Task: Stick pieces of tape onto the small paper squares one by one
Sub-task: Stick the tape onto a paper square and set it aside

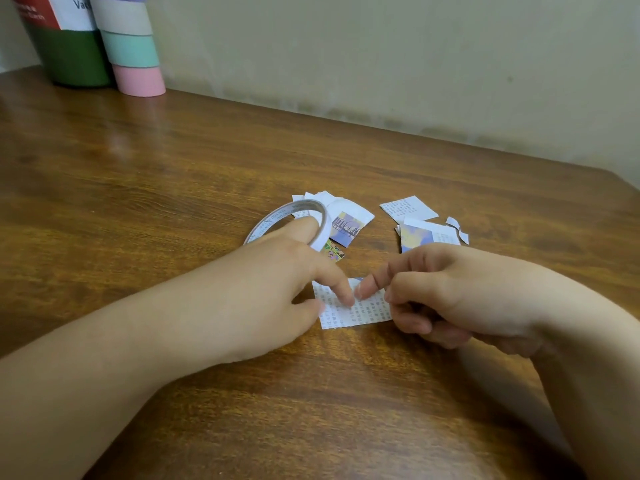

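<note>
A small paper square is lying flat on the wooden table just below the middle of the frame, printed side up with rows of fine grey text. It is slightly wider than tall, its long axis running left to right and tipped a little, so the right end is sitting higher than the left.

The left hand is reaching in from the lower left, its forefinger stretched out and pressing down on the square's centre, the thumb resting at the left edge. A roll of tape, thin and white, is hanging around another finger of that hand, tilted up off the table. The right hand is coming in from the lower right with its fingers curled, the forefinger tip touching the paper beside the left forefinger; whether it is pinching a piece of tape, I cannot tell.

Above the hands, two loose heaps of cut paper are lying: one beside the roll, one to its right. Bare wood is stretching wide to the left and below. In the upper left corner a green container and a stack of pastel rolls are standing by the wall.
</note>
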The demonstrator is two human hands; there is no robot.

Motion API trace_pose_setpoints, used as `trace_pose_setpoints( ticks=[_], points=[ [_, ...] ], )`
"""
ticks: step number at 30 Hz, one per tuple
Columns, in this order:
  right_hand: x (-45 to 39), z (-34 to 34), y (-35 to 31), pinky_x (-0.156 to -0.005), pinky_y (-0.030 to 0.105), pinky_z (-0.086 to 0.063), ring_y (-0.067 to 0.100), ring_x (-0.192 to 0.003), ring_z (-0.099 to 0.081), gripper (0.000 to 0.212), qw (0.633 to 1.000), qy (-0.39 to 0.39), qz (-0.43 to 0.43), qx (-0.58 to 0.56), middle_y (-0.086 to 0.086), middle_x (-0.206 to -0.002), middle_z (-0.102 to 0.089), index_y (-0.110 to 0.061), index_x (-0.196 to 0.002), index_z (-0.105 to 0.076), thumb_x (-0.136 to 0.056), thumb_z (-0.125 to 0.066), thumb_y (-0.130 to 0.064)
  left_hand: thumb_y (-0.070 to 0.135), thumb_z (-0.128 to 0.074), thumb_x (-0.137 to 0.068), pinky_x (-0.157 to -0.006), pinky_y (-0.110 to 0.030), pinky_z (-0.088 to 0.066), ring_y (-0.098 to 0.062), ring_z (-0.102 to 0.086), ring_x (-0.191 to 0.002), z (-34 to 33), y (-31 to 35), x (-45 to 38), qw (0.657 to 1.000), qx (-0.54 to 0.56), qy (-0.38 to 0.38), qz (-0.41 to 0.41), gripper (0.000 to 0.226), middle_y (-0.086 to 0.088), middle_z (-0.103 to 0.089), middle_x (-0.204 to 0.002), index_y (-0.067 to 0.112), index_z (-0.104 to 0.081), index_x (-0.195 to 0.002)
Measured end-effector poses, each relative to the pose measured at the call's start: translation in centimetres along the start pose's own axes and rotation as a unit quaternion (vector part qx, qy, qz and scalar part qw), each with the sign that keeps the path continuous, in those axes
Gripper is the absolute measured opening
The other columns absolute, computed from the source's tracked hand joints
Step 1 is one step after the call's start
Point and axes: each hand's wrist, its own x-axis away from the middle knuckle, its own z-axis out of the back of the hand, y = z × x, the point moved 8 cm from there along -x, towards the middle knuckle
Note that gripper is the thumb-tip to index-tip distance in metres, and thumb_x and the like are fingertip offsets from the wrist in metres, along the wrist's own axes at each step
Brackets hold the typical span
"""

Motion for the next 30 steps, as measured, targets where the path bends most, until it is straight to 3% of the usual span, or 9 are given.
trace_pose_setpoints(
  ticks=[7, 11, 14, 16, 19, 23, 30],
  points=[
    [0.1, 0.3, 0.0, -0.033, 0.014, -0.023, 0.007, -0.03, -0.028, 0.025, 1.0, 0.016, -0.006, 0.021, -0.001, -0.045, -0.042, -0.013, -0.094, -0.064, -0.091, -0.04, -0.008, 0.033, -0.051, -0.09, -0.063, -0.014, -0.034, 0.003, -0.04, -0.073, -0.2, -0.3, -0.1, 1.0, -0.006, -0.013, 0.006, 0.026, 0.012, -0.028, -0.082, 0.055, -0.059, -0.102],
    [0.1, 2.1, 0.5, -0.041, 0.018, -0.032, 0.006, -0.033, -0.039, 0.018, 0.988, 0.097, -0.019, 0.115, -0.006, -0.045, -0.051, -0.023, -0.093, -0.064, -0.091, -0.047, -0.021, 0.034, -0.051, -0.091, -0.064, -0.015, -0.035, 0.002, -0.04, -0.074, -0.3, -0.4, -0.1, 1.0, -0.002, -0.013, 0.009, 0.024, 0.011, -0.029, -0.083, 0.054, -0.06, -0.101],
    [0.7, 3.5, -0.3, -0.051, 0.02, -0.035, 0.004, -0.038, -0.043, 0.016, 0.977, 0.151, 0.027, 0.149, -0.01, -0.047, -0.055, -0.031, -0.086, -0.065, -0.081, -0.05, -0.031, 0.033, -0.052, -0.09, -0.064, -0.016, -0.035, 0.002, -0.041, -0.076, -0.3, -0.5, -0.1, 1.0, 0.003, -0.011, 0.007, 0.024, 0.011, -0.031, -0.083, 0.054, -0.061, -0.1],
    [1.0, 3.2, -1.1, -0.05, 0.02, -0.035, 0.007, -0.043, -0.04, 0.021, 0.976, 0.139, 0.072, 0.151, -0.01, -0.047, -0.051, -0.032, -0.084, -0.066, -0.074, -0.048, -0.03, 0.033, -0.053, -0.09, -0.064, -0.016, -0.035, 0.003, -0.04, -0.079, -0.3, -0.5, 0.0, 1.0, 0.007, -0.01, 0.002, 0.024, 0.01, -0.032, -0.083, 0.054, -0.061, -0.099],
    [0.7, 2.0, -1.4, -0.051, 0.02, -0.036, 0.008, -0.046, -0.04, 0.02, 0.97, 0.108, 0.1, 0.196, -0.009, -0.051, -0.05, -0.035, -0.086, -0.066, -0.086, -0.05, -0.022, 0.034, -0.053, -0.09, -0.066, -0.017, -0.036, 0.002, -0.04, -0.078, -0.3, -0.6, -0.1, 1.0, 0.008, -0.013, 0.002, 0.025, 0.01, -0.031, -0.083, 0.056, -0.061, -0.1],
    [0.4, 1.9, -0.6, -0.045, 0.011, -0.034, 0.003, -0.044, -0.041, 0.024, 0.96, 0.107, 0.077, 0.247, -0.013, -0.05, -0.05, -0.042, -0.087, -0.065, -0.091, -0.05, -0.024, 0.034, -0.054, -0.09, -0.067, -0.017, -0.035, 0.001, -0.041, -0.081, -0.4, -0.4, -0.1, 1.0, 0.004, -0.015, -0.001, 0.025, 0.011, -0.032, -0.083, 0.053, -0.063, -0.104],
    [0.3, 2.6, -0.1, -0.058, 0.019, -0.04, 0.005, -0.048, -0.045, 0.036, 0.969, 0.073, 0.041, 0.234, -0.013, -0.055, -0.057, -0.054, -0.089, -0.068, -0.093, -0.048, -0.024, 0.036, -0.055, -0.091, -0.064, -0.017, -0.036, -0.001, -0.045, -0.077, -0.5, -0.5, -0.1, 0.998, 0.007, -0.057, 0.003, 0.025, 0.009, -0.036, -0.081, 0.052, -0.064, -0.106]
  ],
)
